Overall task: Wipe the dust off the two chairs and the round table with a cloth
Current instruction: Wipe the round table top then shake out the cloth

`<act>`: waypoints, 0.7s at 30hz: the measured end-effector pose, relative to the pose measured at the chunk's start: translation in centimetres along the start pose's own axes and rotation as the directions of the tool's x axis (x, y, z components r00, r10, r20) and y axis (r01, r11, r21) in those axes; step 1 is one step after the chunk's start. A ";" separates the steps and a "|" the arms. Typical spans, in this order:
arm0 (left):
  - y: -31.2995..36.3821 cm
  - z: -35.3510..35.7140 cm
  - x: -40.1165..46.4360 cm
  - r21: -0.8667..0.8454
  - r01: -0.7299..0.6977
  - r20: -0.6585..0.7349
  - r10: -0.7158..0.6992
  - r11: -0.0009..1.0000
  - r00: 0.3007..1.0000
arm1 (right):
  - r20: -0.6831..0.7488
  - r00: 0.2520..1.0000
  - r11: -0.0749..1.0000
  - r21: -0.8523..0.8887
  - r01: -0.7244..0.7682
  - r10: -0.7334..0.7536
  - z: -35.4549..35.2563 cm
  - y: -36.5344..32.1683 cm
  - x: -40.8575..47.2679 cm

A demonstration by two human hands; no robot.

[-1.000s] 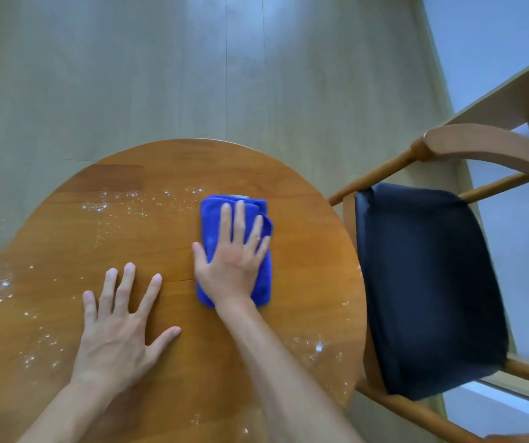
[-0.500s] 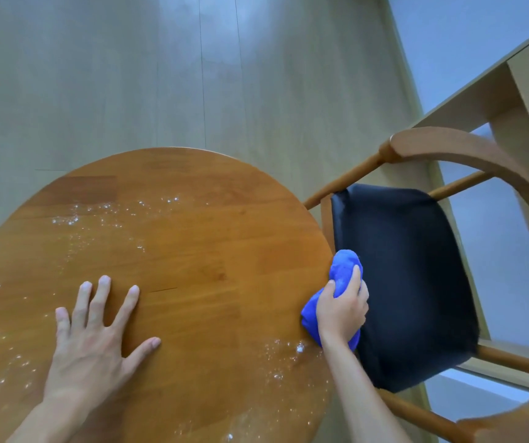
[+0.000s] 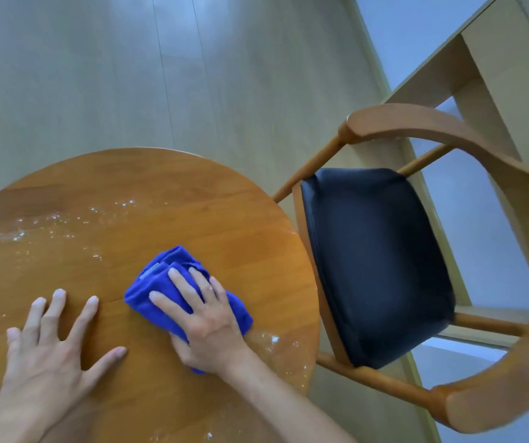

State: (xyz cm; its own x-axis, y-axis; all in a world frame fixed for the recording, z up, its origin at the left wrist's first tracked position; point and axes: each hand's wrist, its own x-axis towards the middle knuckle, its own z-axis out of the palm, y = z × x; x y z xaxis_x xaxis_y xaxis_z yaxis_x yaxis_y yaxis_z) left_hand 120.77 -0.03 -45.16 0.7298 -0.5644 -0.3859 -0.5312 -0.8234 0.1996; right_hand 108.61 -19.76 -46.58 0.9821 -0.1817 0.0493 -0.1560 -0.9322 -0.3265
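A round wooden table [image 3: 167,199] fills the lower left, with white dust specks [image 3: 55,222] along its far left part and more near its right edge [image 3: 274,340]. My right hand [image 3: 202,318] presses flat on a folded blue cloth [image 3: 157,282] lying on the table's middle right. My left hand [image 3: 49,356] rests flat on the tabletop with fingers spread, just left of the cloth. One wooden armchair [image 3: 467,148] with a black seat cushion [image 3: 378,263] stands against the table's right edge. No second chair is in view.
Pale wood flooring [image 3: 192,75] lies beyond the table. A light wooden desk or shelf unit [image 3: 509,68] stands at the upper right, behind the chair's curved backrest.
My right hand swept the cloth from the table's middle to its right edge beside the chair, then back onto the table. The left hand stayed flat in place.
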 end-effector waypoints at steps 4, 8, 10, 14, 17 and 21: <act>0.1 -0.3 -0.2 0.020 0.023 0.021 -0.023 1.000 1.000 | -0.054 0.953 0.952 -0.057 -0.301 0.298 -2.7 6.7 -3.8; -0.2 -0.1 -0.6 0.064 0.023 0.021 -0.024 0.998 1.000 | -0.209 0.699 0.715 0.000 -0.699 0.684 -2.3 8.1 0.8; -0.4 0.2 -0.6 0.057 0.018 0.003 -0.018 0.998 1.000 | -0.225 0.657 0.679 0.032 -0.733 0.720 -1.4 7.0 5.4; -0.6 1.0 -0.7 0.045 0.007 -0.065 -0.004 0.999 0.998 | -0.237 0.703 0.730 0.038 -0.683 0.670 1.4 1.5 15.8; -0.7 1.4 -0.6 0.033 0.004 -0.088 -0.001 0.999 0.996 | -0.132 0.930 0.937 -0.029 -0.348 0.342 4.0 -6.6 19.6; -0.9 1.2 -0.6 0.010 0.005 -0.076 -0.005 1.000 0.997 | 0.059 0.984 0.986 0.019 0.168 -0.169 4.4 -7.7 18.3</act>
State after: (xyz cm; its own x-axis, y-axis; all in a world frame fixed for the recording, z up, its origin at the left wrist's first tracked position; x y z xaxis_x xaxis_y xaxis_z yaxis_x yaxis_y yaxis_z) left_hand 120.27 1.11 -46.14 0.7628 -0.5635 -0.3173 -0.5316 -0.8258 0.1883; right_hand 128.20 -14.50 -47.33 0.9988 -0.0027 0.0479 0.0133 -0.9435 -0.3312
